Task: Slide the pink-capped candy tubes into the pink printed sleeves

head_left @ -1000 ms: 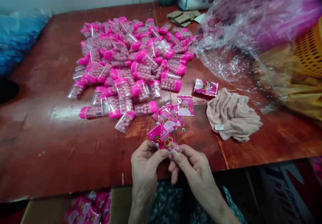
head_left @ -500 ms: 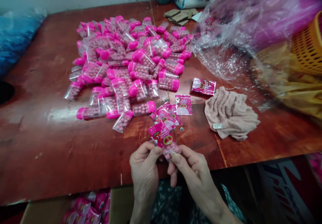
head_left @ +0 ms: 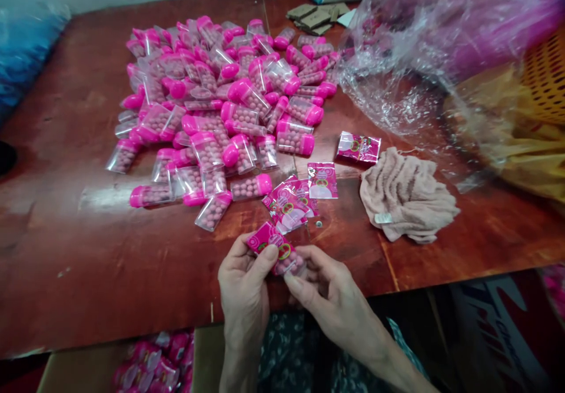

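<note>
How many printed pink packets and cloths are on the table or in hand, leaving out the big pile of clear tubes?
Lone packets: 2
Packet heap, too overlapped to count singly: 1
Held packet, between left hand and right hand: 1
Cloth: 1
Total: 5

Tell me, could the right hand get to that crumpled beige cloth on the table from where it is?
Probably yes. The cloth lies in the open to the right of the right hand, with bare table between. But that hand is pinching a pink candy packet together with the left hand.
</note>
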Tool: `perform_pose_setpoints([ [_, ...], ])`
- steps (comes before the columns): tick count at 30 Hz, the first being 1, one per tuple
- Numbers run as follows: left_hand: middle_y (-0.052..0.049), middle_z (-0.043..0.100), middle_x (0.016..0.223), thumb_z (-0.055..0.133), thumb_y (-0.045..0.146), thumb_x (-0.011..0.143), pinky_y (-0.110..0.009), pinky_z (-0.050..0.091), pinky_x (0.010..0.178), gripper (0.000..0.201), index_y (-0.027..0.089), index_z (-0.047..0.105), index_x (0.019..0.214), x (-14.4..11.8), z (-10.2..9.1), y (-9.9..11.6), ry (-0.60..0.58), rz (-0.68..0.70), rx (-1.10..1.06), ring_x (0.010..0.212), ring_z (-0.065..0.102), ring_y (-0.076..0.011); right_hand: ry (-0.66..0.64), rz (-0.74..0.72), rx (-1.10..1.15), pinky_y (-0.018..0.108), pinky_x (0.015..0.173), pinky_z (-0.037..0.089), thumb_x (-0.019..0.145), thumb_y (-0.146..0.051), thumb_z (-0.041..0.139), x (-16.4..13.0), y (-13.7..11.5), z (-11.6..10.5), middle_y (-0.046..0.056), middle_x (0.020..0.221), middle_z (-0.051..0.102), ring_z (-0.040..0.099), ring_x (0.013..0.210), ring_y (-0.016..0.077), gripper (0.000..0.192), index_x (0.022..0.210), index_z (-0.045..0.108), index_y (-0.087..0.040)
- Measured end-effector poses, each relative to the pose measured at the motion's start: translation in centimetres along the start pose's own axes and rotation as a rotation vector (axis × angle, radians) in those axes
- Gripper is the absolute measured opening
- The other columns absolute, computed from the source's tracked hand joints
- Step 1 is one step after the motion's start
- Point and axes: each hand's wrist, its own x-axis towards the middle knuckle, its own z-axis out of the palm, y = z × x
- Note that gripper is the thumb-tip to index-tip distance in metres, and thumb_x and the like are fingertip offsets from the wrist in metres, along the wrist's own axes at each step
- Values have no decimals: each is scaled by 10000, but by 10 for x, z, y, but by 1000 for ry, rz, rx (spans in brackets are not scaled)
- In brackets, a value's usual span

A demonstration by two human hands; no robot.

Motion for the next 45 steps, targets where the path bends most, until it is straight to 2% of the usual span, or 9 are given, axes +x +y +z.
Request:
perform_pose_setpoints([
  [8,17,658,633,712,135,639,-156,475,546,128,164,652,748,-3,-1,0,-31,24,13,550,583,-80,23,34,-11,193,484,404,814,-112,429,3,2,2,-38,577,536,515,508,88,155,914,533,-167],
  [15,33,607,584,702,147,660,-136,430,459,93,145,624,711,3,-3,2,45,137,-3,481,531,-58,3,38,176,207,531,459,799,-207,535,-1,0,0,19,870,586,571,617,94,216,1011,503,-183],
  [21,50,581,549,696,171,674,-119,332,316,127,155,580,723,-10,-1,-1,12,83,65,352,435,-35,76,-74,-32,202,540,440,844,-266,512,0,0,11,-13,704,585,526,576,87,98,862,540,-174],
  [24,73,519,470,676,200,703,-105,233,266,128,153,557,710,-15,-2,-1,-3,49,101,287,347,-16,4,-58,44,183,474,418,844,-213,487,-4,3,9,-30,672,563,496,508,69,49,856,519,-178],
  [30,82,493,491,671,204,710,-101,245,282,156,140,531,685,-17,-4,4,105,167,102,313,345,-6,-13,-44,148,191,459,432,821,-180,491,-14,5,6,-17,725,553,523,509,72,90,908,513,-173],
  [33,85,492,502,675,203,703,-101,243,281,151,137,539,712,-20,-4,4,125,162,75,313,338,-3,119,-171,35,214,510,474,767,-216,607,-19,4,9,10,795,569,557,602,106,186,934,533,-177],
  [38,86,488,481,674,224,696,-112,237,262,157,146,541,725,-30,-1,1,115,77,46,297,357,-19,422,-647,-437,328,799,489,757,-133,617,-21,10,13,98,1054,508,543,941,208,269,1021,604,-183],
  [41,84,488,481,672,211,696,-109,266,284,166,148,519,686,-35,0,-1,75,52,38,315,368,-19,437,-772,-572,395,916,425,790,-129,571,-18,16,12,116,1176,453,470,1078,245,328,1109,596,-203],
  [45,75,505,515,677,191,685,-107,287,305,159,147,525,690,-33,-2,-4,10,14,22,348,393,-20,319,-756,-432,315,873,473,776,-93,550,-13,19,9,108,1113,529,542,1015,196,327,1086,613,-172],
])
